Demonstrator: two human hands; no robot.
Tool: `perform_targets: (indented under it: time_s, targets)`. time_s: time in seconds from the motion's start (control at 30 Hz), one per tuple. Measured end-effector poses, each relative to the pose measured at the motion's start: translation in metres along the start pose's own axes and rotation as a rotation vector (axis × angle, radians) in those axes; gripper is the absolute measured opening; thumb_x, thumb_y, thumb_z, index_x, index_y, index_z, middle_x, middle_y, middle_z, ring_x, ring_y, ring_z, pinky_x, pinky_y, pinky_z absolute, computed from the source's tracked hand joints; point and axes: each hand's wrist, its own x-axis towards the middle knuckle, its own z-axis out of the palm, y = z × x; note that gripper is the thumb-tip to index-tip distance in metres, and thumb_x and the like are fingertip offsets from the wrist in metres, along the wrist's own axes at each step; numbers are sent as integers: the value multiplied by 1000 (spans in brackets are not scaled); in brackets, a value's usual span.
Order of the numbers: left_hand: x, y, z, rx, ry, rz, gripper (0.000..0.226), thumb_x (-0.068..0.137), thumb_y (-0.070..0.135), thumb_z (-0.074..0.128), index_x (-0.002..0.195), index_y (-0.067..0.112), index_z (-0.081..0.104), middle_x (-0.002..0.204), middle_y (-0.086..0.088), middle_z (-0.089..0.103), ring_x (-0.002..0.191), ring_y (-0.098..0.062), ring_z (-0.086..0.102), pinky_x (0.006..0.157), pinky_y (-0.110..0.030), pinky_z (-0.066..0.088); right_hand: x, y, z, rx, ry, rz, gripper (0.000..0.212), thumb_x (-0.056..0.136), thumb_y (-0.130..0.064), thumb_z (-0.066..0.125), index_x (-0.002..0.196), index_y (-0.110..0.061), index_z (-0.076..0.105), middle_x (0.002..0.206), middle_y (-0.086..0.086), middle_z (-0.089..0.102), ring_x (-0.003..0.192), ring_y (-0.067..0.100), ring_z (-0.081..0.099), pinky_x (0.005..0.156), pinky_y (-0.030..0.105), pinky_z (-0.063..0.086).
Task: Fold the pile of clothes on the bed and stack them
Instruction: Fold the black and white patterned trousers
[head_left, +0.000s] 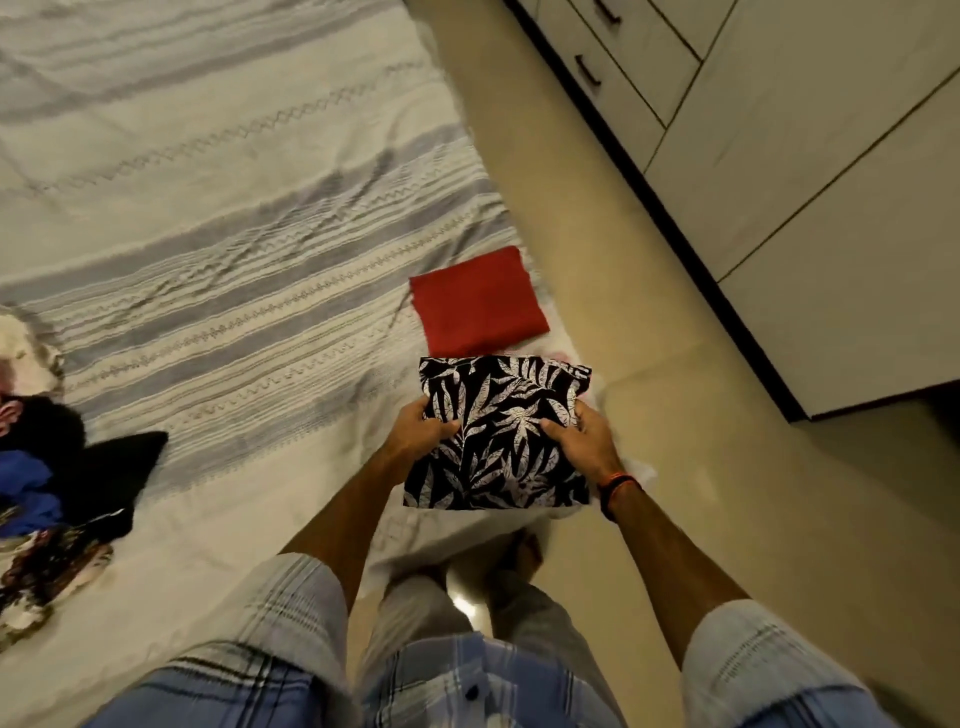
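Over the right edge of the bed (218, 218), near its front corner, a folded black garment with a white leaf print (501, 434) is held flat between both hands. The left hand (423, 428) grips its left edge, thumb curled on top and fingers tucked beneath. The right hand (579, 439) grips the right edge the same way, thumb pressed onto the print; a dark band with an orange thread (618, 491) circles that wrist. Whether the garment's underside touches the bedspread or sits just above it is hard to tell, since the frame is blurred there, and something pale seems to lie under it.

Just beyond the printed garment, closer to the far end of the bed and right at the same edge, lies a folded red garment (478, 301), square and flat, apart from the hands.

At the left edge of the view, well apart from both folded pieces, sits the unfolded pile of clothes (47, 488): a black piece spread toward the middle of the bed, something blue bunched beside it, a dark flowered fabric in front and a pale one behind.

The bedspread is cream with grey woven stripes. Right of the bed runs a beige tiled floor (649, 322), and past that stand white cupboards (805, 171) with dark handles. The person's checked shirt sleeves and pale trousers fill the bottom of the view.
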Motion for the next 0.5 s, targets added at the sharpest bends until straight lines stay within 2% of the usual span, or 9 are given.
perform_targets:
  time_s: [0.03, 0.07, 0.17, 0.3, 0.37, 0.4, 0.5]
  targets:
    - [3, 4, 8, 18, -21, -1, 34, 89, -2, 64, 120, 11, 58, 103, -6, 70, 86, -17, 68, 71, -31, 56, -3, 0, -6, 36, 8, 14, 55, 80, -33, 78, 129, -19, 60, 124, -1, 67, 112, 20, 65, 100, 47, 51]
    - [9, 9, 18, 52, -46, -2, 36, 89, -1, 64, 123, 10, 58, 107, -8, 69, 87, -17, 68, 72, -32, 55, -5, 3, -14, 64, 30, 33, 52, 78, -31, 77, 126, -19, 62, 120, -1, 69, 108, 20, 67, 99, 47, 53]
    - [25, 25, 33, 171, -94, 12, 41, 89, 1, 66, 127, 11, 56, 117, -10, 67, 95, -21, 66, 82, -35, 53, -5, 13, -23, 212, 85, 43, 57, 69, -40, 77, 121, -21, 64, 116, -3, 72, 106, 20, 69, 97, 49, 54]
    - [52, 59, 46, 425, -157, 90, 47, 88, 7, 68, 133, 9, 53, 125, -10, 62, 109, -24, 61, 88, -33, 50, -15, 7, -16, 449, 202, 128, 36, 88, -13, 70, 122, -21, 61, 120, 0, 70, 109, 21, 67, 98, 49, 52]
    - [63, 80, 49, 527, -220, 177, 43, 89, 5, 66, 131, 10, 55, 119, -8, 64, 105, -22, 62, 90, -35, 53, -19, 10, -4, 557, 277, 133, 36, 88, -14, 70, 122, -22, 60, 121, -1, 69, 112, 21, 66, 100, 49, 51]
    - [71, 90, 51, 567, -249, 218, 43, 89, 5, 65, 131, 11, 55, 119, -7, 64, 104, -21, 62, 96, -40, 52, -19, 13, 4, 616, 312, 139, 39, 88, -14, 70, 125, -21, 59, 123, -1, 68, 114, 21, 65, 101, 49, 50]
    - [102, 101, 51, 866, -250, 303, 62, 89, 23, 68, 145, 19, 41, 136, -9, 56, 121, -26, 55, 109, -47, 40, -23, 16, 31, 700, 355, 250, 52, 88, -12, 71, 135, -20, 51, 130, 0, 64, 118, 20, 61, 103, 45, 49]
